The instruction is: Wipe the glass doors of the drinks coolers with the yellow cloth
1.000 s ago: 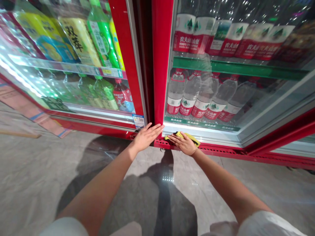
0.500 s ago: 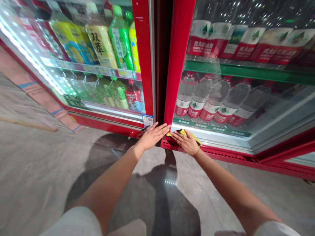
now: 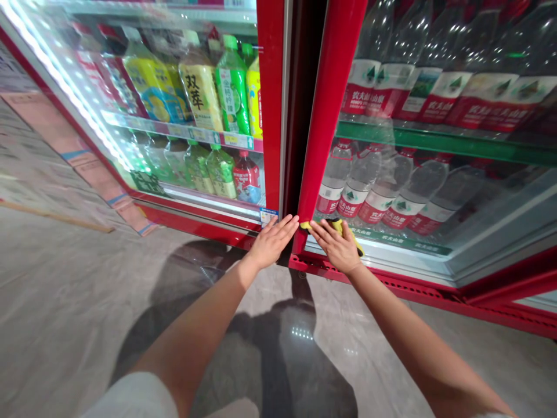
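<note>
Our right hand (image 3: 339, 247) lies flat and wide open, fingers stretched toward eleven o'clock, on a yellow-and-black cloth (image 3: 338, 226) pinned beneath it rather than gripped. We see that cloth at the lower left corner of the right-hand cooler, across the foot of its red post (image 3: 322, 128) and the bottom of the glass. Its long axis slants from ten o'clock to four — one yellow end peeks past our fingertips onto the post, the other, edged in black, shows beyond our thumb. At nine o'clock from it, our left hand (image 3: 270, 242) is open too, fingers extended toward one o'clock, tips at the post's edge; we see nothing in it, though its palm is hidden and we cannot tell how firmly it presses. Just behind those fingers, at twelve o'clock, sits a blue-and-white sticker (image 3: 268, 217). Toward one o'clock from our right hand stand red-labelled water bottles (image 3: 378, 188); toward eleven from our left, green drink bottles (image 3: 220, 171) — both rows behind glass. Toward six o'clock, our shadow (image 3: 261, 354) falls on the grey floor (image 3: 65, 296).
</note>
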The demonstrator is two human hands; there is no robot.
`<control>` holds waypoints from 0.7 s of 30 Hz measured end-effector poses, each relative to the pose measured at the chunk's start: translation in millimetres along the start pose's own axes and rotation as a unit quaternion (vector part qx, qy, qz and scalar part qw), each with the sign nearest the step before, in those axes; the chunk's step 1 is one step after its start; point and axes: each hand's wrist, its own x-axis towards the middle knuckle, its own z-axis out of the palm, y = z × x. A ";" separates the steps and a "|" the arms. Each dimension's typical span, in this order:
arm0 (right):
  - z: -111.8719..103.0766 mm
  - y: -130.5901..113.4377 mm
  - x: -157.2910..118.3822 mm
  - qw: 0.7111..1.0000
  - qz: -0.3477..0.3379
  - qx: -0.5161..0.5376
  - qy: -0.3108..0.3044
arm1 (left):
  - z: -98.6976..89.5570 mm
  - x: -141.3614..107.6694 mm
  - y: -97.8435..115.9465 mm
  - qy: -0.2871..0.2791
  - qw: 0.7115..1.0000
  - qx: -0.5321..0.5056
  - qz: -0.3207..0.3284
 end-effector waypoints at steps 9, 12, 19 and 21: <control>-10.8 -2.6 12.3 1.000 -0.027 0.001 -0.001 | 1.6 0.1 0.0 0.013 1.000 -0.008 -0.023; -25.2 1.2 41.9 0.999 0.023 -0.022 0.035 | -0.6 1.4 -1.0 0.026 0.998 -0.006 -0.052; -37.1 4.1 87.7 0.992 0.033 -0.065 0.103 | -6.4 1.7 -3.2 0.039 0.995 -0.024 -0.091; -25.3 1.1 65.1 0.996 -0.018 -0.050 0.066 | -5.4 -0.1 -3.9 0.049 0.994 -0.024 -0.095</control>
